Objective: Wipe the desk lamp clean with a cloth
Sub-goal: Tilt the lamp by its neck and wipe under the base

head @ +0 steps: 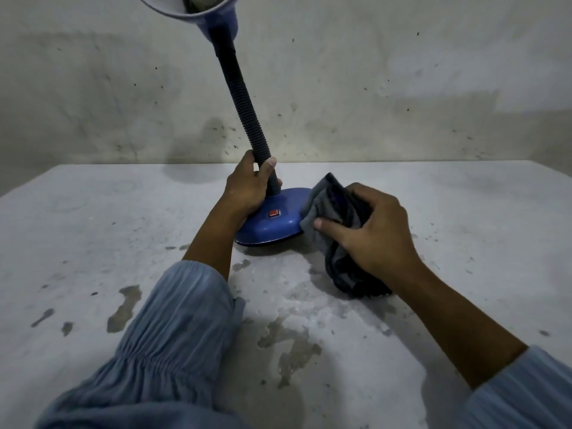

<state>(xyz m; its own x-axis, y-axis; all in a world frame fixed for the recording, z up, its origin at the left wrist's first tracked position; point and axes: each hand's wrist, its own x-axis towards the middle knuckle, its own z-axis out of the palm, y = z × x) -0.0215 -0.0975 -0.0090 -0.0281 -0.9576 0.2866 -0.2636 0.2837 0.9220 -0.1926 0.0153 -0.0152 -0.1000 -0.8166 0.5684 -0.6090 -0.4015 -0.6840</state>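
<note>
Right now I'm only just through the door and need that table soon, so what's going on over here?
A person is cleaning a blue desk lamp on the stained table. The left hand grips the lamp's ribbed neck just above the base, steadying it. The right hand holds a bunched dark cloth against the right edge of the base, beside the red switch. The shade hangs at the top of the view.

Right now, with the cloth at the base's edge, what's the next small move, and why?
Probably sweep the cloth leftward across the blue base toward the red switch. The right hand holds it against the base's right edge only, while the left hand grips the neck.
</note>
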